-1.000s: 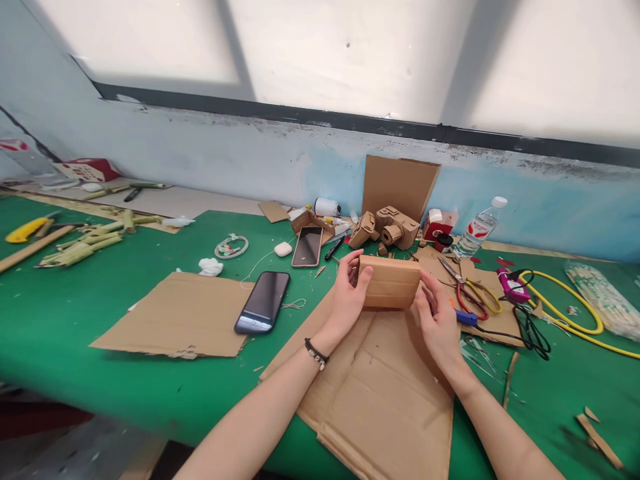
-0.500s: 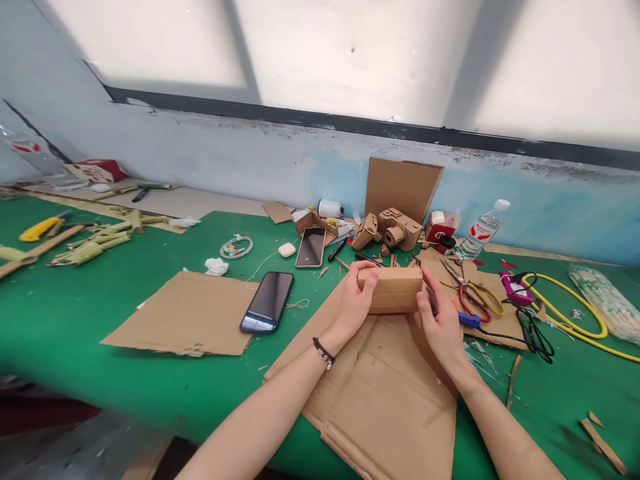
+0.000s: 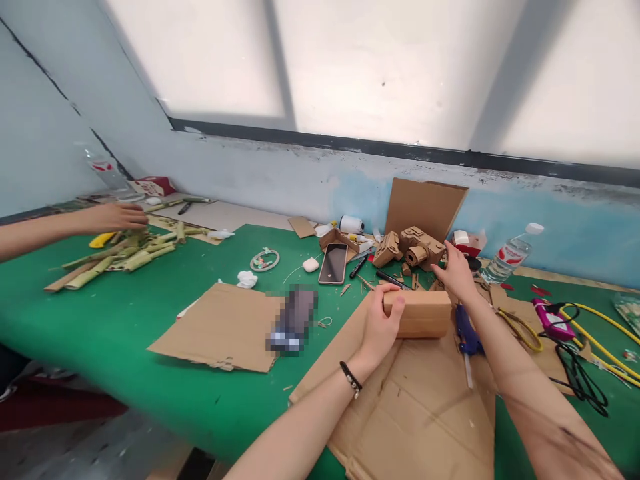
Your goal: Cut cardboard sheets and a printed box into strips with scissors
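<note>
My left hand (image 3: 383, 323) grips the left end of a small closed cardboard box (image 3: 425, 315), thumb on its front and fingers over the top. Beneath it lies a large cardboard sheet (image 3: 420, 413). My right hand (image 3: 457, 270) reaches past the box, thumb and fingers apart, to the right end of a cardboard model camera (image 3: 420, 248). Whether its fingertips touch the camera is unclear. A second cardboard piece (image 3: 387, 249) leans beside the camera. Under my right forearm is a blue glue gun (image 3: 467, 333). Scissors (image 3: 523, 330) are partly hidden by that arm.
Another person's hand (image 3: 113, 217) is over plant stalks (image 3: 135, 250) at the left. Two phones, one light-rimmed (image 3: 333, 263) and one blurred (image 3: 294, 319), lie mid-table near a cardboard sheet (image 3: 220, 327). A water bottle (image 3: 510, 257) stands at the back right, near a yellow cable (image 3: 600, 337).
My right hand has left the box and moved forward to the model camera. My left hand still holds the box. Another person's hand has come in at the left as the view shifted.
</note>
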`<action>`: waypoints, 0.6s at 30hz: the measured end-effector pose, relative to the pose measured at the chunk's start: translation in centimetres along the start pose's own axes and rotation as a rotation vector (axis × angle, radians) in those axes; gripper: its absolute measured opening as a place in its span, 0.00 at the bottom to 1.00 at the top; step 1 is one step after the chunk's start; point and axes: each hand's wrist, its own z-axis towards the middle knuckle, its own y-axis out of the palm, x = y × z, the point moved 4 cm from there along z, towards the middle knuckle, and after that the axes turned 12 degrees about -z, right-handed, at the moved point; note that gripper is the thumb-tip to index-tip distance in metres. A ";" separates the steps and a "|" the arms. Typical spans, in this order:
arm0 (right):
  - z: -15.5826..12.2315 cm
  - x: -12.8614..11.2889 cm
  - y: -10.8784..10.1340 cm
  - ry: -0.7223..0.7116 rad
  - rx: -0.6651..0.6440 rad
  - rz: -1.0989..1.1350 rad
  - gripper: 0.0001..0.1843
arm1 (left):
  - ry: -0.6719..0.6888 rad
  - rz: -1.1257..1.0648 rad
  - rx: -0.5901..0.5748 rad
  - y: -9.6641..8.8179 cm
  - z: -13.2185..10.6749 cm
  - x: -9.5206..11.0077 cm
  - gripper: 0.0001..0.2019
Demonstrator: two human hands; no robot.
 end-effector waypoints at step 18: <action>-2.8 0.5 -4.7 0.271 0.329 0.427 0.44 | 0.123 0.023 -0.017 -0.1 0.3 0.9 0.09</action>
